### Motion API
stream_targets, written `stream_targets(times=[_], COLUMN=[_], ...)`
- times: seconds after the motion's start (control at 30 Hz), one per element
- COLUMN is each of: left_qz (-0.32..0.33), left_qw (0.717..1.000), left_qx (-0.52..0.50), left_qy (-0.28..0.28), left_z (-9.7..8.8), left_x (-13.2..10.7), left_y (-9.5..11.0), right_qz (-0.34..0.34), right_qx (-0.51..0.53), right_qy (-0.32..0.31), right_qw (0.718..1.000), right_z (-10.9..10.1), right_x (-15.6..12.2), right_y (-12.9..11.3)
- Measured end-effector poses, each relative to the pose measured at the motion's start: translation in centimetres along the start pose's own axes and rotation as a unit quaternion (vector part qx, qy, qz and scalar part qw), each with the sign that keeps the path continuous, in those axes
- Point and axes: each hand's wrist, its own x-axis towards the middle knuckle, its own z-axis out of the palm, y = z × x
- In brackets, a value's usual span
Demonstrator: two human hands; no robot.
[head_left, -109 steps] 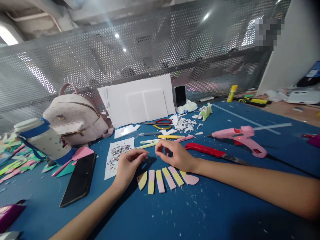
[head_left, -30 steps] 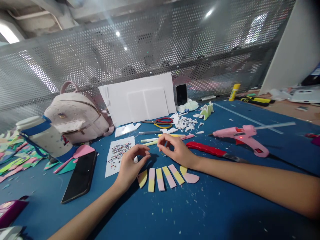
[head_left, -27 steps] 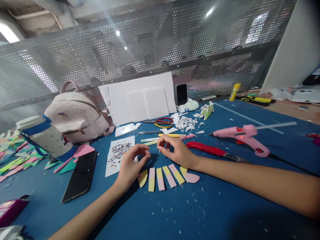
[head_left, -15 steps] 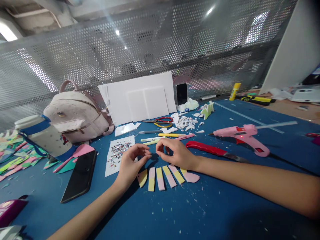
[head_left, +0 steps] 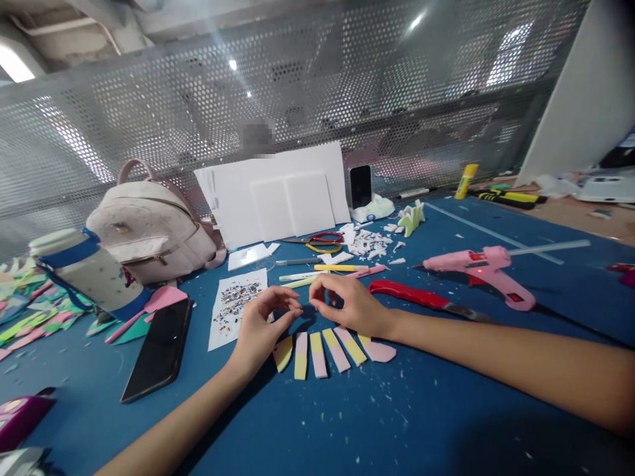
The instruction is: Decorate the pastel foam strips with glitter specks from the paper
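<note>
My left hand (head_left: 268, 320) is raised a little over the table, thumb and fingertips brought close in a pinch. Facing it, my right hand (head_left: 350, 304) curls thumb and index finger into a ring. A narrow gap parts the two sets of fingertips; anything they hold is too small to make out. Just below the hands, several pink-and-yellow foam strips (head_left: 318, 355) lie fanned in an arc. A yellow rounded piece (head_left: 284, 355) ends the arc on the left, a pink rounded piece (head_left: 381, 351) on the right. Behind my left hand is a white sheet with small coloured gems (head_left: 214, 336).
Right of my right hand lie a red-handled cutter (head_left: 409, 294) and a pink glue gun (head_left: 489, 264) with its light on. Scissors (head_left: 327, 241), pens (head_left: 340, 268) and white scraps (head_left: 370, 244) sit behind. Leftward are a phone (head_left: 159, 350), tumbler (head_left: 106, 277) and backpack (head_left: 153, 225).
Almost nothing differs. The fingertips of my left hand have shifted very slightly toward my right hand, which stays in place.
</note>
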Motion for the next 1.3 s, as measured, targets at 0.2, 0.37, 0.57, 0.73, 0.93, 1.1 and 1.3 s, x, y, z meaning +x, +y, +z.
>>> stream_targets(times=[0.2,0.37,0.57,0.73,0.93,1.1,1.3], left_qz=[-0.001,-0.006,-0.004,0.002,0.008,0.011,0.011], left_qw=[1.0,1.0,0.999,0.999,1.0,1.0,1.0], left_qx=[-0.007,-0.017,-0.034,-0.034,-0.015,-0.006,-0.008], left_qy=[0.003,0.004,0.005,0.009,0.011,0.015,0.02], left_z=[-0.07,-0.18,-0.23,-0.26,-0.15,-0.19,-0.29], left_x=[0.03,0.02,-0.03,-0.09,-0.15,-0.11,-0.08], left_y=[-0.22,-0.4,-0.49,-0.41,-0.16,-0.27,-0.42], right_qz=[0.002,0.004,0.006,0.005,0.003,0.003,0.005], right_qx=[-0.004,-0.005,-0.005,-0.004,-0.002,-0.002,-0.004], right_qy=[0.0,-0.008,-0.01,-0.012,-0.011,-0.01,-0.01], right_qw=[1.0,1.0,1.0,1.0,1.0,1.0,1.0], right_z=[-0.01,0.0,0.02,0.06,0.03,0.03,0.06], right_x=[0.04,0.05,0.1,0.09,0.02,0.0,0.02], right_y=[-0.15,-0.21,-0.15,-0.09,-0.12,-0.12,-0.1])
